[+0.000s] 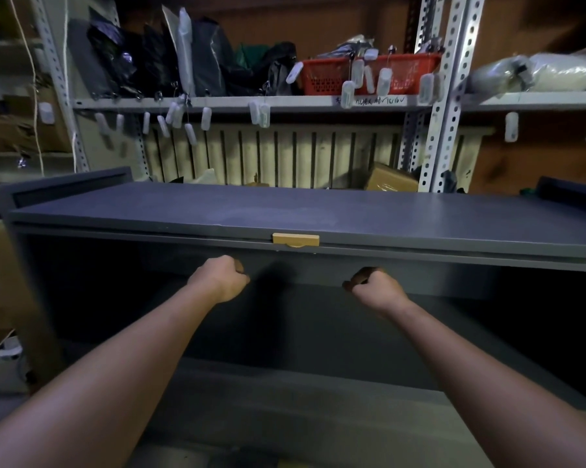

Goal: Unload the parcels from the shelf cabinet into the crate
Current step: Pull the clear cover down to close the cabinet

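A dark grey shelf cabinet [285,211] fills the middle of the head view, its front open and its inside in deep shadow. A small wooden handle [295,239] sits at the middle of its top front edge. Both my arms reach into the opening. My left hand [220,278] and my right hand [374,285] are curled into fists in front of a grey panel just under the top edge. Nothing shows in either fist. No parcel is visible in the dark inside, and no crate is in view.
Behind the cabinet stands a metal rack [443,96] with dark bags [170,55], red baskets [369,72] and hanging white tags. A brown cardboard box [389,179] lies behind the cabinet's top. Cardboard and cables are at the left edge.
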Action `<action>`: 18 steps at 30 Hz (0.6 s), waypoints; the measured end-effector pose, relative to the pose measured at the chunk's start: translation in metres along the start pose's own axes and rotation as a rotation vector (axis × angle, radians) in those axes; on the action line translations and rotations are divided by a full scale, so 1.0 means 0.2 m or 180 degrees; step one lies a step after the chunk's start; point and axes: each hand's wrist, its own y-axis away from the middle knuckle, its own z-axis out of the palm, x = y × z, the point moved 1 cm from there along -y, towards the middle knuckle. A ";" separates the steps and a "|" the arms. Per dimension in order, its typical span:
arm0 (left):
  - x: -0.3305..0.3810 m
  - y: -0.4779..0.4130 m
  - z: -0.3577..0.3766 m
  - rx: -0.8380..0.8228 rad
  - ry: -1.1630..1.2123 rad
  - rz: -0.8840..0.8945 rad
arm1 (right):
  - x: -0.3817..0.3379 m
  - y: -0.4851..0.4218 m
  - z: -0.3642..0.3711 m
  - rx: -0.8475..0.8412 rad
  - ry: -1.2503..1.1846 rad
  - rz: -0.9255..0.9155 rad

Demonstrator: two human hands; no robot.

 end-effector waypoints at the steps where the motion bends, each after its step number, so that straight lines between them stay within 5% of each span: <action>1: -0.01 0.00 0.00 -0.0007 -0.0033 0.0018 | 0.00 -0.01 0.01 0.0013 -0.0033 0.0019; 6: -0.02 0.01 0.00 -0.0091 -0.0439 0.0150 | -0.05 0.00 0.05 0.0026 -0.0043 0.0027; 10: -0.01 -0.02 -0.05 -0.0096 -0.0045 0.0101 | -0.13 -0.01 0.04 0.0083 0.0059 0.0048; 13: 0.00 -0.06 -0.06 -0.0260 0.1066 -0.0263 | -0.19 -0.02 0.03 0.0125 -0.0731 0.0338; 18: 0.05 -0.05 -0.03 -0.0423 0.4536 -0.1008 | -0.29 0.03 0.10 0.0298 -0.3454 0.0876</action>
